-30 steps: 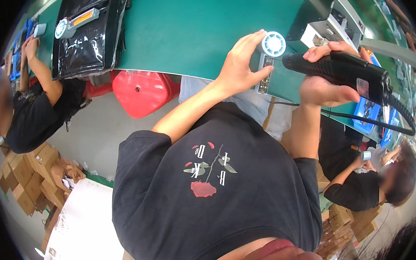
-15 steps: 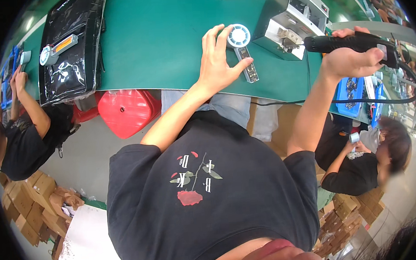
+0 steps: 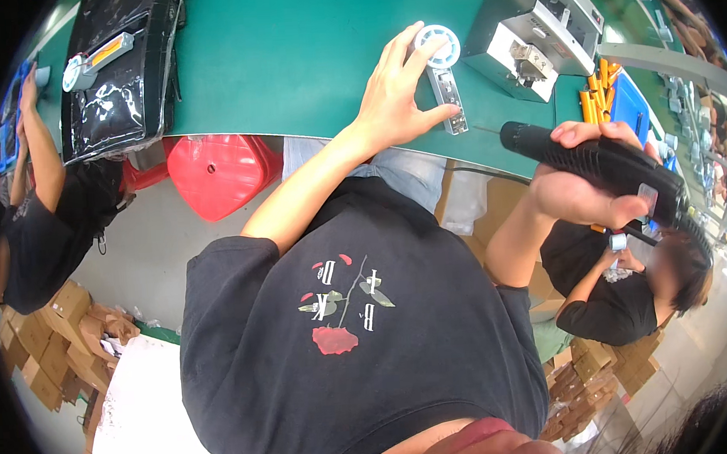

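A small handheld fan lies on the green table, its round white-and-blue head away from me and its open handle, showing inner parts, towards me. My left hand holds it down, with fingers on the head and the thumb against the handle's near end. In my right hand is a black electric screwdriver, fingers wrapped round its body. Its thin bit points left towards the handle's near end, seemingly just short of it; whether a screw sits on the tip is too small to tell.
A grey box-shaped screw feeder stands beyond the screwdriver. Orange cylinders lie beside a blue tray. At left, another fan rests on a black plastic-wrapped bundle. A red stool and co-workers flank me.
The screwdriver has moved from the screw feeder down and left towards the fan in my right hand. My left hand still holds the fan. The view has shifted a little.
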`<move>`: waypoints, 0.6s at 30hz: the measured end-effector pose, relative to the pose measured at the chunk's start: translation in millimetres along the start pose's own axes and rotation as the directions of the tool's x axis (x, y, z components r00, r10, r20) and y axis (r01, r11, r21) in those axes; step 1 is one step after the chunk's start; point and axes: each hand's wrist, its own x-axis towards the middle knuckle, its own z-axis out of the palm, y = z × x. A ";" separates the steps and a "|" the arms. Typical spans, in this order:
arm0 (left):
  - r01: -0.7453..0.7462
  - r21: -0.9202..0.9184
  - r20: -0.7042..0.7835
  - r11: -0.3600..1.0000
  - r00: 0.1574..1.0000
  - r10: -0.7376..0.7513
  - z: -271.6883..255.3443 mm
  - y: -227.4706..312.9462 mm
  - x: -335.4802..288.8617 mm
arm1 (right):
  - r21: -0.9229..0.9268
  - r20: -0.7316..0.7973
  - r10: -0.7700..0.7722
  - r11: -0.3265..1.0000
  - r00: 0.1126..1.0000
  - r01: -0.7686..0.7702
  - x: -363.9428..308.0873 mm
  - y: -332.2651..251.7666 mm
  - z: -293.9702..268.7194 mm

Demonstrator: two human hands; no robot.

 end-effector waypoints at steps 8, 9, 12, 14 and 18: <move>-0.013 -0.006 0.006 1.000 1.000 0.013 -0.7 0.5 1.8 | -0.150 -0.034 0.009 0.989 0.999 -0.014 -25.4 -1.7 14.5; -0.012 -0.008 0.003 1.000 1.000 0.012 -0.5 -0.1 1.2 | -0.151 -0.032 0.000 0.988 0.999 -0.005 -26.4 0.1 14.2; -0.012 -0.011 -0.003 1.000 1.000 0.012 0.6 -0.9 0.7 | -0.225 -0.007 0.000 0.974 1.000 -0.001 -30.7 0.1 20.8; -0.011 -0.003 -0.007 1.000 1.000 0.011 0.2 -0.8 -0.2 | -0.217 0.009 -0.012 0.976 1.000 0.014 -32.1 0.2 19.6; -0.017 -0.007 -0.009 1.000 1.000 0.017 -0.1 -1.2 0.5 | -0.210 0.015 -0.016 0.978 1.000 0.018 -33.3 0.1 16.3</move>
